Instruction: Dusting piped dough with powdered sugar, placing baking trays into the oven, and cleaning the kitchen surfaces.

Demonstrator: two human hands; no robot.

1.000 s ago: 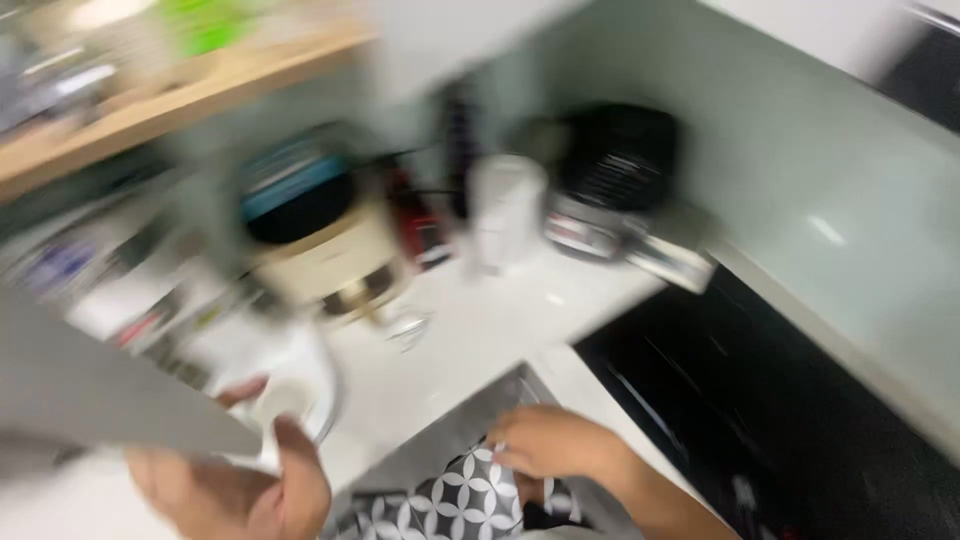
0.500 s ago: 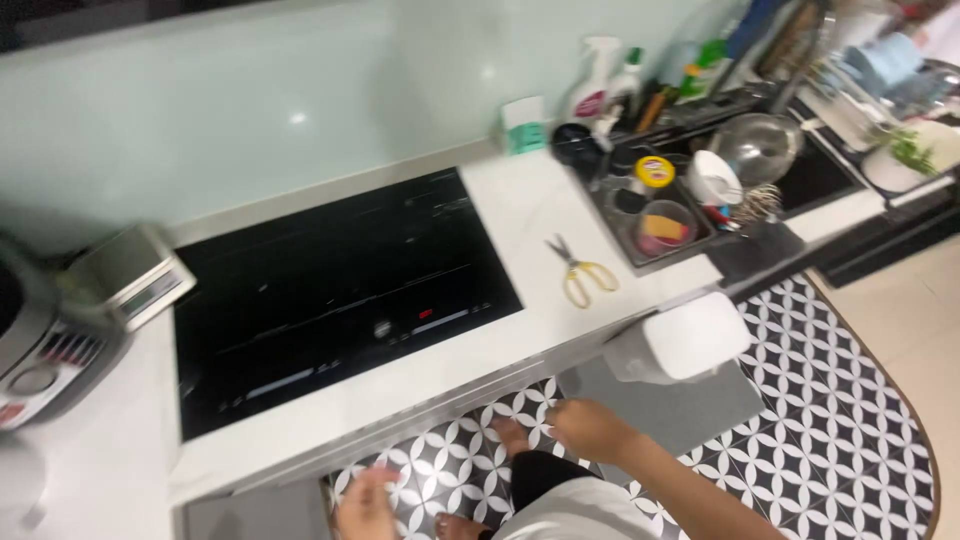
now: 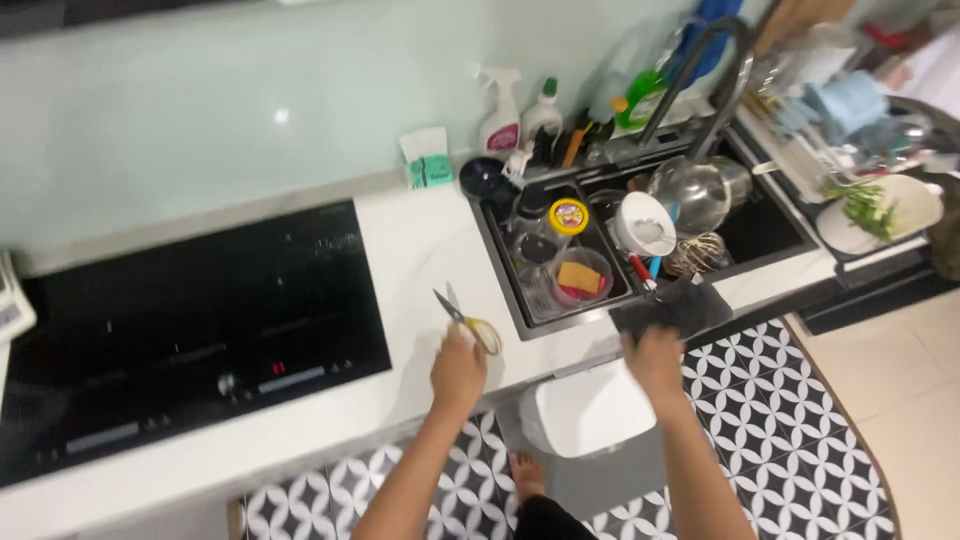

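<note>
A white counter point(image 3: 400, 250) is seen from above, with a black cooktop point(image 3: 190, 320) set into it on the left and a dark sink point(image 3: 770, 235) on the right. The sink is crowded: a steel bowl point(image 3: 690, 195), a white cup point(image 3: 643, 222), a clear tub point(image 3: 580, 278) holding something orange, and a yellow-lidded jar point(image 3: 568, 216) are packed into it, under a dark tap point(image 3: 705, 70). A white bin point(image 3: 585, 412) hangs below the counter edge, over a black-and-white patterned floor point(image 3: 800, 430).

The left hand point(image 3: 458, 368) is laid at the counter's front edge, its fingers closed around the yellow handles of the scissors point(image 3: 465, 315). The scissors lie on the counter just left of the sink, directly ahead of that hand; their long axis runs from the handles, near the edge, up and to the left, with the blades pointing away from the person and slightly parted.

The right hand point(image 3: 655, 358) is placed on a dark cloth point(image 3: 672, 308) draped over the sink's front rim, fingers bent down onto it; whether the cloth is pinched or only pressed cannot be told. Of the two hands, the left is on the scissors and the right is well apart from them.
</note>
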